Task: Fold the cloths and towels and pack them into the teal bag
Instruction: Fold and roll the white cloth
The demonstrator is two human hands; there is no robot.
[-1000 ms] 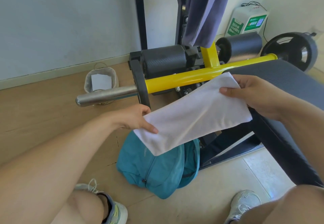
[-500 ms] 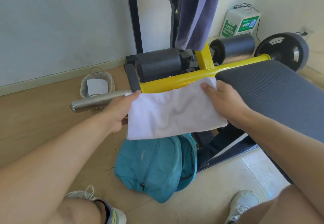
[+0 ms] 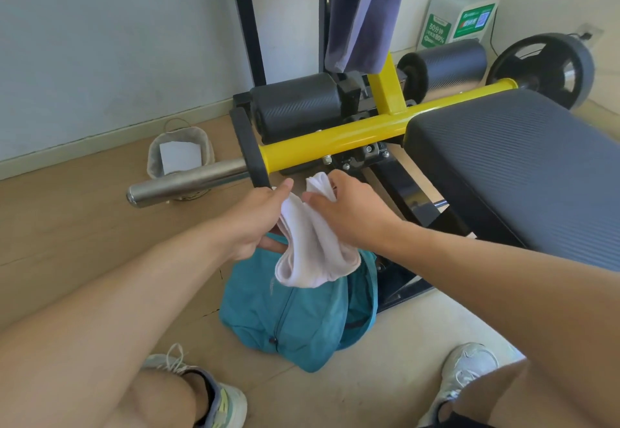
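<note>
A padded bench with a yellow bar fills the far right, cut off at the frame's edge. The teal bag lies on the floor between the feet, its opening partly covered by the white cloth, which is gathered between both hands and hangs just above it. The left hand and right hand are each curled round the cloth's upper ends.
</note>
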